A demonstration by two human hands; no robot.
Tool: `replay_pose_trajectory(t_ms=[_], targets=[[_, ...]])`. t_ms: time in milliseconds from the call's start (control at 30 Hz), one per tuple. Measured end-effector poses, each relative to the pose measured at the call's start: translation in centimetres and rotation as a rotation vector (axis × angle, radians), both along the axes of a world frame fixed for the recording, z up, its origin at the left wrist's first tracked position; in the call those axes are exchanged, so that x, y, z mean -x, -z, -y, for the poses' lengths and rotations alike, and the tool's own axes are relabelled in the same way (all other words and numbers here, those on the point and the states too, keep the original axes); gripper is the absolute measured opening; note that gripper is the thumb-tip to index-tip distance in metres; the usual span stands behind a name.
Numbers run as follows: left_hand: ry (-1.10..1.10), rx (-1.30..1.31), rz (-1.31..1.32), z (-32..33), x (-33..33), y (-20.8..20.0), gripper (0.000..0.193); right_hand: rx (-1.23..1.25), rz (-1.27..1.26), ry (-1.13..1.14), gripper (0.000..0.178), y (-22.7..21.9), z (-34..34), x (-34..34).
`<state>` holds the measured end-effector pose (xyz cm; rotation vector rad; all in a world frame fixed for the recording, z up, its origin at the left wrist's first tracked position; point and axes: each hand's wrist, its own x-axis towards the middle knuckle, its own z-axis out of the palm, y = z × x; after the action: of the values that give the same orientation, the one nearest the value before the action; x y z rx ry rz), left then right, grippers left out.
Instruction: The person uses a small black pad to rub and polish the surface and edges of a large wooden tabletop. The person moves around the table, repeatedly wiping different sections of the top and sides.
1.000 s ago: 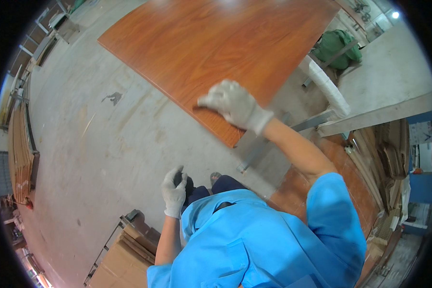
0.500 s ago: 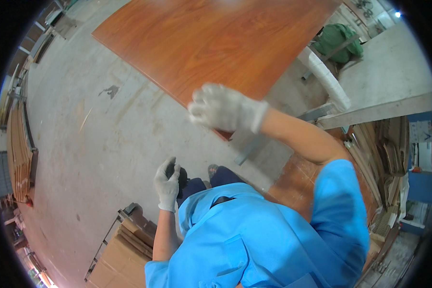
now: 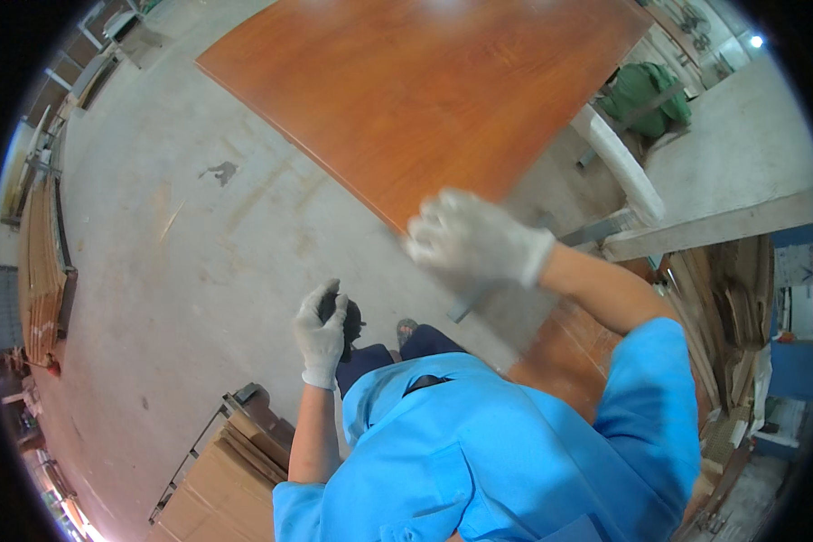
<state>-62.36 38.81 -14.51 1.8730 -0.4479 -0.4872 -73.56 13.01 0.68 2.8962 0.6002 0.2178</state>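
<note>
A large panel (image 3: 425, 99) with a glossy reddish-brown wood-grain face lies flat at the top of the view, its near corner toward me. My right hand (image 3: 479, 237), in a whitish knitted glove, is over that corner. Motion smears its fingers, so I cannot tell whether they touch the panel or hold anything. Lower and to the left, my left hand (image 3: 321, 332), gloved alike, has its thumb and fingers around a black rounded object (image 3: 354, 323). The glove partly hides the object, and its kind is unclear.
At right stands a pale grey table (image 3: 741, 154), with a white wrapped roll (image 3: 621, 167) by its edge and a green covered bundle (image 3: 646, 98) behind. Cardboard stacks lean at far left (image 3: 43, 271) and sit at lower left (image 3: 212, 483). Flattened cardboard (image 3: 736, 312) is below the table.
My right hand has moved right and slightly down, from over the panel to its near corner. The left hand still has the black object and is slightly higher. The view has shifted a little.
</note>
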Motion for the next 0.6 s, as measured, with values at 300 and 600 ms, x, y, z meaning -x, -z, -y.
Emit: replay_pose_trajectory(t_ms=[300,600], targets=[[0.097,-0.066,0.716,7.1,-4.6,-3.8,0.069,-0.541,-0.251,0.297,0.012,-1.4,1.5,8.5],[0.182,0.064,0.676,10.5,-1.6,-2.2,0.092,-1.03,-0.14,0.761,0.014,0.4,0.0,11.0]])
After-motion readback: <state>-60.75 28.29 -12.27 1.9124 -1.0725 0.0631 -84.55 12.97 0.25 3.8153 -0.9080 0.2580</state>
